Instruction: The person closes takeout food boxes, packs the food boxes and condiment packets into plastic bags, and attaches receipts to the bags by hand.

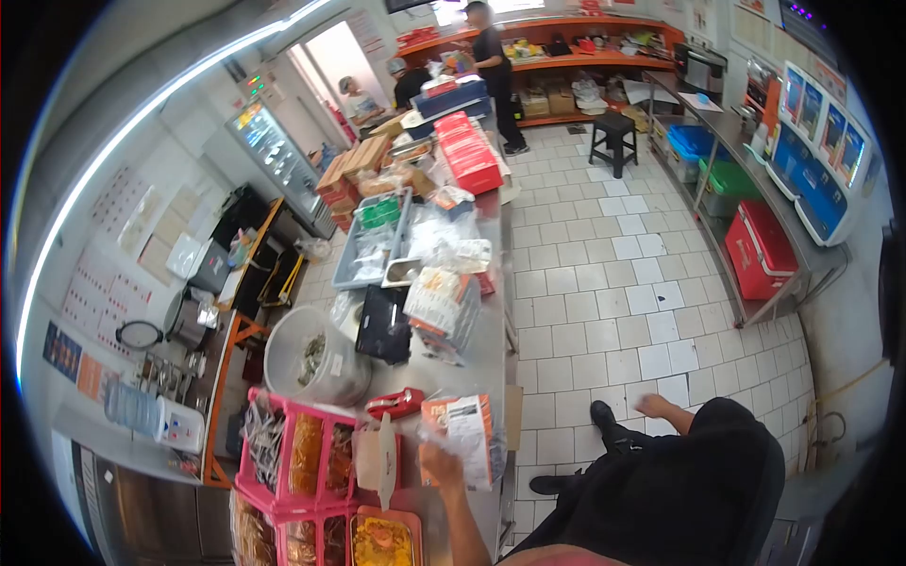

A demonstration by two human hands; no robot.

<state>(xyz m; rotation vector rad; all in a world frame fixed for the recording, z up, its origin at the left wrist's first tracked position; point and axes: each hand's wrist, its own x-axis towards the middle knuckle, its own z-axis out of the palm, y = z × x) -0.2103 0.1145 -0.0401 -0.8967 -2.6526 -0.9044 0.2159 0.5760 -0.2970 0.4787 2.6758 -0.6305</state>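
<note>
My left hand is over the steel table, at the left edge of a clear plastic package with an orange and white label. Motion smears its fingers, so I cannot tell whether they grip the package. A red object lies just beyond, and a beige upright board or lid stands to the left. Nearer me is an orange-rimmed tray of yellow food. Out over the floor to the right, my right hand hangs beside my body, holding nothing that I can see.
Pink crates of bagged goods and a large translucent bucket stand on the table's left. Farther along are a black bag, a grey bin and red boxes. Several people work at the far end. A black stool stands on the tiles.
</note>
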